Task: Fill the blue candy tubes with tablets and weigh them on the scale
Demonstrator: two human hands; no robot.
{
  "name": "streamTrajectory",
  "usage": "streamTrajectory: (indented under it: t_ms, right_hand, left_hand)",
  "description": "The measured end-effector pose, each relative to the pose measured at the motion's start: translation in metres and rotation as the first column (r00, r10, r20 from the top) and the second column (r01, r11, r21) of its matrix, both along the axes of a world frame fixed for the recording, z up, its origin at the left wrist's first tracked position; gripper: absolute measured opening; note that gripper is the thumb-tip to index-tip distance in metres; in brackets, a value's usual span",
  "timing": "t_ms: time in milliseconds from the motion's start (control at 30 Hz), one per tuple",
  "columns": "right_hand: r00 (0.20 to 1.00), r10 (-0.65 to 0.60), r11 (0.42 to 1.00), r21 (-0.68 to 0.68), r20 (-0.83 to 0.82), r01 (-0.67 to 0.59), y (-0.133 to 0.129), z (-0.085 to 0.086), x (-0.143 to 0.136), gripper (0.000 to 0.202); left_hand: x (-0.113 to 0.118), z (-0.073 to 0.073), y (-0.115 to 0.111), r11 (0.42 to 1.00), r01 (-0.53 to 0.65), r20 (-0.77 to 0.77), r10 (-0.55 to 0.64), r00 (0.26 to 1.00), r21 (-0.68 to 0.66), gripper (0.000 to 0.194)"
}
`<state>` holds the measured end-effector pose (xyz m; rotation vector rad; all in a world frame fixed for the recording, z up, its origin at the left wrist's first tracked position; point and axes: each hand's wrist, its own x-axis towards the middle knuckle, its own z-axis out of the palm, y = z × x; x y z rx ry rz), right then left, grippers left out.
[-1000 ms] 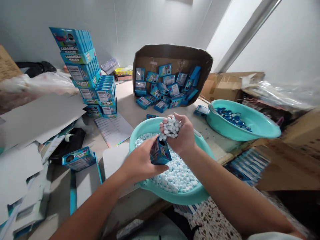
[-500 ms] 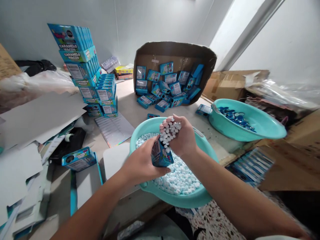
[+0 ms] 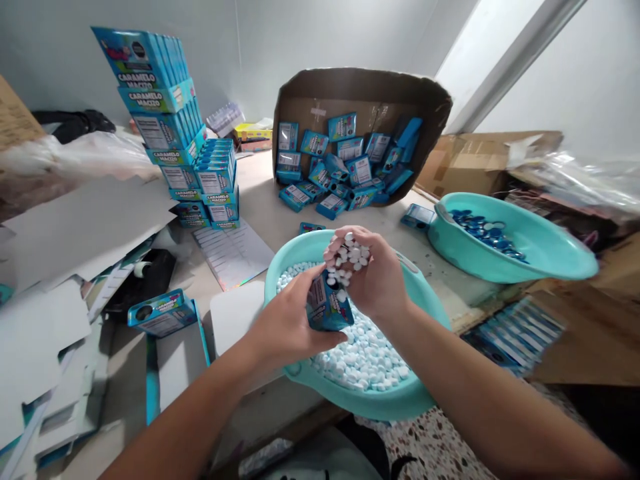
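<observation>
Over a turquoise basin [image 3: 435,313] of white candies [image 3: 363,357], my left hand [image 3: 287,310] grips a small blue candy box [image 3: 327,303], tilted, with its round hole at the upper end. My right hand [image 3: 377,270] is cupped around a heap of loose white candies [image 3: 353,253], its palm tipped toward the box. Some candies lie at the box's hole, between the hand and the box. The inside of the box is hidden.
At the back left, blue candy boxes [image 3: 165,127] stand stacked in trays. A cardboard box [image 3: 430,100] on its side holds several more. To the right sits a second turquoise basin [image 3: 560,257] with blue round lids [image 3: 485,230]. Cardboard sheets [image 3: 90,220] lie left.
The heap in my right hand is smaller, and candies have slid toward the box's hole. Both hands have stayed together over the basin while the view shifted slightly.
</observation>
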<state>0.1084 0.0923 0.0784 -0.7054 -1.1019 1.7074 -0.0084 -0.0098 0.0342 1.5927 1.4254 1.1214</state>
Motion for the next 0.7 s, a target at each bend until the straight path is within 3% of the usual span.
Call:
streamTrajectory:
  t_ms: [233, 567, 700]
  right_hand:
    - [0.999, 0.029, 0.999, 0.038, 0.028, -0.030, -0.0033, -0.0020, 0.0009, 0.009]
    - [0.996, 0.089, 0.995, 0.049, 0.010, -0.089, -0.0043, 0.0002, 0.0034, 0.011]
    - [0.992, 0.124, 0.983, 0.140, -0.013, -0.121, -0.0038, -0.0019, 0.0045, 0.015]
  left_hand:
    - [-0.0004, -0.0029, 0.0006, 1.000, -0.007, 0.008, 0.007, 1.000, -0.019, 0.099]
    - [0.0027, 0.0027, 0.0003, 0.999, -0.021, 0.005, 0.021, 1.000, -0.043, 0.089]
    - [0.0019, 0.0002, 0.0004, 0.999, -0.014, -0.001, 0.014, 1.000, -0.040, 0.094]
